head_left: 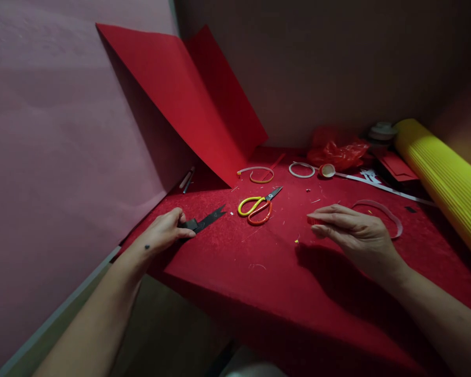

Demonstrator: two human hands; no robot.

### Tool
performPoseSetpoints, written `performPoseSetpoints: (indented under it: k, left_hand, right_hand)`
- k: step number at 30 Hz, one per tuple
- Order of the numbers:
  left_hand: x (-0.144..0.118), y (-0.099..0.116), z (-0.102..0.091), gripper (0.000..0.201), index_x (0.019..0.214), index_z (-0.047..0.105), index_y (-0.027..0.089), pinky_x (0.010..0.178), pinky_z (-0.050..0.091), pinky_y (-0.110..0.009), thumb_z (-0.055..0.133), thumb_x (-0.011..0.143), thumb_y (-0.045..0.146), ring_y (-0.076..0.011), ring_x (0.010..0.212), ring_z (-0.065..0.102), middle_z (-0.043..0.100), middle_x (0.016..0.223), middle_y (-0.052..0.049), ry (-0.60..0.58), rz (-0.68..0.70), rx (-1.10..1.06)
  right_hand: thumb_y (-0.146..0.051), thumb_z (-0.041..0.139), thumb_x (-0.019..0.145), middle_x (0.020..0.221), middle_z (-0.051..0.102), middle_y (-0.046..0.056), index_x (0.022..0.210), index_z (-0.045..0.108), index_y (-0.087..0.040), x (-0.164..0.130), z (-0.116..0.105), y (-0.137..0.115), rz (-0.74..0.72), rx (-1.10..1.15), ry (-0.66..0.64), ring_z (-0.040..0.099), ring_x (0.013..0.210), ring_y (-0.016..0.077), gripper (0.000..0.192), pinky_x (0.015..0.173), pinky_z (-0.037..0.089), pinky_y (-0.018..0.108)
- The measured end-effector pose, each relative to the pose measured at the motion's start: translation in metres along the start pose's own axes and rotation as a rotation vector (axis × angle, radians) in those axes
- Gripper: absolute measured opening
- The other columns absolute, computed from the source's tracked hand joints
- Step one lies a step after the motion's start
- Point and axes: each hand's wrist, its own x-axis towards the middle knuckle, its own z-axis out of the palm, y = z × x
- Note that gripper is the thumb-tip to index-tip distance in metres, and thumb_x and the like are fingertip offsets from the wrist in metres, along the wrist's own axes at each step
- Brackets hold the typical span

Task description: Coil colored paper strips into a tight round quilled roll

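At the table's left edge my left hand (175, 224) is closed on a black strip (210, 220) with a notched end. A darker folded or block-like part of it shows by the thumb. Held above the table on the right, my right hand (353, 233) pinches a small red ridged piece (314, 220), mostly covered by the fingers. Between the hands lie scissors (261, 206) with one yellow and one red handle, blades slightly apart or shut, I cannot tell. A pale curled strip (388, 217) lies behind my right hand.
A folded red card (172, 89) leans against the wall. Behind the scissors lie a yellow-edged coil (261, 175), a white ring (302, 170) and a tape roll (327, 170). A red plastic bag (337, 149) and a yellow corrugated roll (443, 178) stand at the back right of the red tabletop (235, 262).
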Motion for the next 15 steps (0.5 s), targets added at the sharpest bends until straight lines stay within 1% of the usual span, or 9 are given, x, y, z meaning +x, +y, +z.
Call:
performPoseSetpoints:
  k: [3, 6, 8, 11, 13, 15]
  left_hand:
    - [0.002, 0.006, -0.001, 0.024, 0.071, 0.051, 0.019, 0.057, 0.030, -0.025, 0.067, 0.060, 0.034, -0.0157, 0.064, 0.047, 0.053, 0.068, 0.002, -0.023, 0.059, 0.090]
    - [0.003, 0.009, 0.000, 0.022, 0.066, 0.050, 0.019, 0.053, 0.029, -0.025, 0.065, 0.061, 0.034, -0.0149, 0.060, 0.045, 0.050, 0.063, 0.002, -0.098, 0.047, 0.074]
    - [0.002, 0.009, 0.001, 0.023, 0.066, 0.050, 0.019, 0.052, 0.029, -0.024, 0.066, 0.060, 0.034, -0.0136, 0.058, 0.044, 0.049, 0.063, 0.004, -0.131, 0.034, -0.004]
    - [-0.007, 0.015, 0.005, 0.028, 0.065, 0.045, 0.019, 0.048, 0.030, -0.023, 0.067, 0.060, 0.035, -0.0110, 0.053, 0.042, 0.046, 0.059, 0.006, -0.113, -0.022, -0.162]
    - [-0.015, 0.026, 0.008, 0.028, 0.066, 0.044, 0.020, 0.045, 0.029, -0.022, 0.067, 0.062, 0.035, -0.0100, 0.048, 0.041, 0.045, 0.056, 0.007, -0.122, -0.098, -0.319]
    - [-0.022, 0.043, 0.010, 0.026, 0.070, 0.047, 0.019, 0.042, 0.030, -0.021, 0.067, 0.065, 0.035, -0.0095, 0.045, 0.043, 0.047, 0.054, 0.007, -0.181, -0.167, -0.474]
  right_hand:
    - [-0.028, 0.067, 0.078, 0.082, 0.071, 0.006, 0.087, 0.073, -0.020, 0.000, 0.000, 0.000, -0.003, 0.006, -0.006, 0.067, 0.071, 0.0155, 0.014, 0.065, 0.056, 0.026]
    - [-0.030, 0.068, 0.078, 0.082, 0.071, 0.006, 0.086, 0.073, -0.020, 0.000, 0.001, 0.000, 0.000, 0.021, -0.010, 0.067, 0.072, 0.0160, 0.014, 0.064, 0.056, 0.026]
    - [-0.031, 0.067, 0.078, 0.082, 0.071, 0.006, 0.086, 0.073, -0.021, 0.000, 0.001, 0.000, -0.001, 0.033, -0.004, 0.067, 0.072, 0.0163, 0.014, 0.063, 0.055, 0.026]
    - [-0.031, 0.067, 0.079, 0.082, 0.071, 0.006, 0.086, 0.073, -0.021, -0.001, 0.002, 0.001, -0.002, 0.033, -0.003, 0.067, 0.072, 0.0162, 0.014, 0.064, 0.055, 0.026]
    - [-0.030, 0.067, 0.079, 0.082, 0.071, 0.005, 0.086, 0.073, -0.021, -0.001, 0.003, 0.001, 0.000, 0.033, -0.007, 0.067, 0.072, 0.0159, 0.013, 0.063, 0.055, 0.026]
    - [-0.027, 0.067, 0.079, 0.082, 0.071, 0.005, 0.086, 0.073, -0.021, -0.001, 0.003, 0.002, -0.004, 0.036, -0.011, 0.067, 0.071, 0.0153, 0.012, 0.062, 0.054, 0.025]
